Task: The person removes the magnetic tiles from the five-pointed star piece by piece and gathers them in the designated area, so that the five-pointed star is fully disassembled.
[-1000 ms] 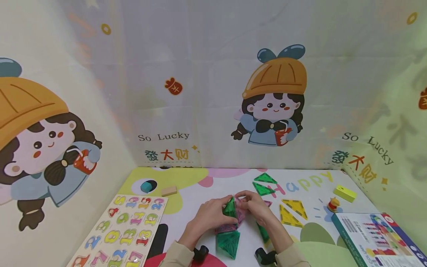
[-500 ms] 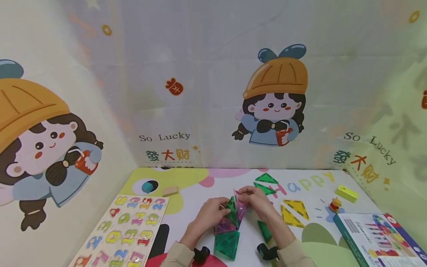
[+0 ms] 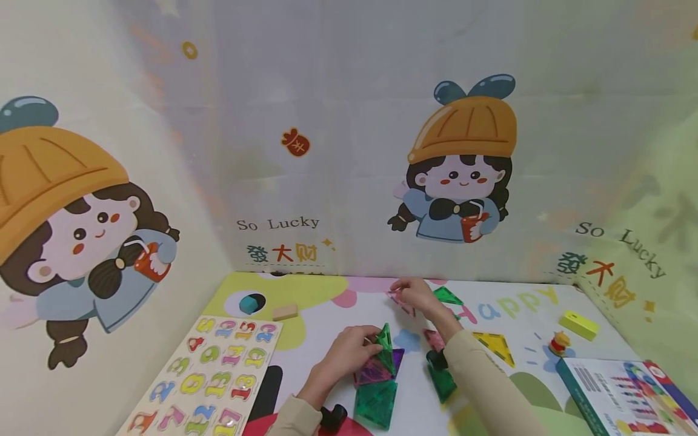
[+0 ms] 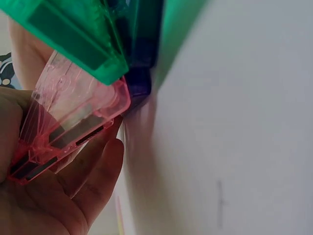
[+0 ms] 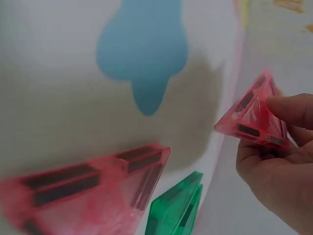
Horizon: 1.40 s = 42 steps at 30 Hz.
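My left hand (image 3: 349,354) grips a small build of translucent magnetic tiles on the table. Its fingers are at an upright green triangular tile (image 3: 386,350). A pink tile (image 4: 80,105) lies against the palm in the left wrist view. Behind the green tile is a purple tile (image 3: 398,358), and a flat green tile (image 3: 376,404) joins the build's near side. Farther back, my right hand (image 3: 420,298) pinches a pink triangular tile (image 5: 258,115) between thumb and fingers, apart from the build.
Loose tiles lie on the right: green triangle (image 3: 448,295), yellow triangle (image 3: 497,346), pink tile (image 3: 434,339) and green tile (image 3: 443,384). A number puzzle board (image 3: 182,366) is left; a box (image 3: 616,393), small figurine (image 3: 560,343) and yellow block (image 3: 579,325) are right.
My right hand has pulled the pink triangular tile off the build and carried it toward the table's back. My left hand stays at the build. The head view has shifted slightly.
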{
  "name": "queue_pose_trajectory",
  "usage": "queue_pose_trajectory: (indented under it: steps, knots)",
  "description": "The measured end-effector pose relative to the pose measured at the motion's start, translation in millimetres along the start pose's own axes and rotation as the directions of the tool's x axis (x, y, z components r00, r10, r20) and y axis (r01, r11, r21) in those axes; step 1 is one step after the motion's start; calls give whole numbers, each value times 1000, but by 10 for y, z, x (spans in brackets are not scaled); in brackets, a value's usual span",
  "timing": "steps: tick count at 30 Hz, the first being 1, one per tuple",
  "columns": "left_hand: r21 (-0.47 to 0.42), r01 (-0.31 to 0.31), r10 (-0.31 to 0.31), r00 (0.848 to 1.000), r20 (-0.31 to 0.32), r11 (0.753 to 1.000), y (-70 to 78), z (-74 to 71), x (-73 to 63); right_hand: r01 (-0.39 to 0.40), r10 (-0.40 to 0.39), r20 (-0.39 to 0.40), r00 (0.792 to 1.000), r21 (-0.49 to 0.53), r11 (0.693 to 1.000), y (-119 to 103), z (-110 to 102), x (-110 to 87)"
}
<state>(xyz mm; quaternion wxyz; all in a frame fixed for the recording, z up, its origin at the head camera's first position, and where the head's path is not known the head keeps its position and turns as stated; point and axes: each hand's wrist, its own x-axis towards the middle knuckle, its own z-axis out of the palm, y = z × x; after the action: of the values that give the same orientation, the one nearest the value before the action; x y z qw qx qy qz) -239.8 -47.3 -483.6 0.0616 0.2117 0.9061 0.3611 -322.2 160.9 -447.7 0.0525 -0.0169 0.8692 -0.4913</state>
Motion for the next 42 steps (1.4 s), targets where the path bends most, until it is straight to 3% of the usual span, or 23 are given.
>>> queue_pose_trajectory:
  steps: [6,16,25,32,37,42]
  knots:
    - [-6,-4,4,1000,16,1000,88,80,25,48,-48,2,999,-144,988,77,-20,131]
    - [8,3,-3,1000,27,1000,117,89,22,83,-94,-101,990,-107,991,98,-23,27]
    - [-9,3,-3,1000,-1,1000,49,36,20,79,-74,100,992,-51,996,3,-18,-533]
    - [-56,-2,0,999,-33,998,48,31,3,80,-84,241,967,24,996,123,59,-972]
    - [-69,8,-13,998,-65,998,62,23,-10,72,-90,336,938,67,995,181,164,-1095]
    - [-111,16,-25,996,-87,994,46,-18,-11,116,-124,353,927,44,992,190,242,-1126]
